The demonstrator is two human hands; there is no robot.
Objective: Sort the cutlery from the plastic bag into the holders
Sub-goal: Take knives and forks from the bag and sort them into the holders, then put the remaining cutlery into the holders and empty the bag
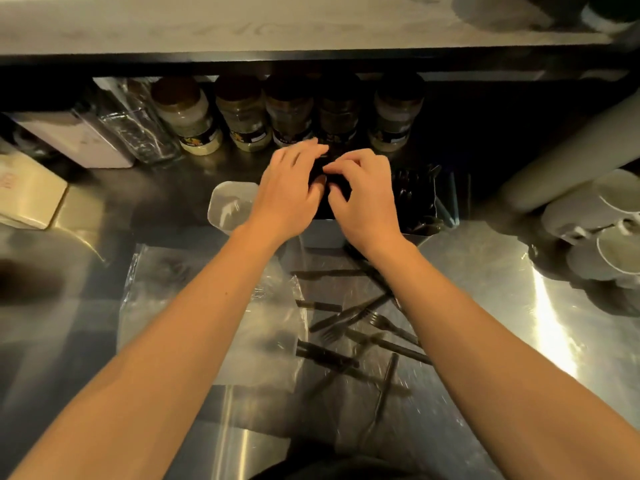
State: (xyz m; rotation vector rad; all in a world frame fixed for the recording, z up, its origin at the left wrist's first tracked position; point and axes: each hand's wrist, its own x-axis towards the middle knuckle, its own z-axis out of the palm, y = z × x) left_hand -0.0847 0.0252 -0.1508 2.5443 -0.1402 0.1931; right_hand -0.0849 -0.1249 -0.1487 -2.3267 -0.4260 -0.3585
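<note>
Nearest me: clear plastic bag (214,327) flat on steel counter (485,271), black cutlery (360,327) scattered on it. Beyond: my left hand (289,188) and right hand (363,199), fingers curled around dark cutlery over the middle holder (323,233); exact grip unclear.

Single head-worn view, forward and down, close over the steel counter (485,271).

Cutlery (360,327) on bag (214,306), before holders (230,206).
</note>
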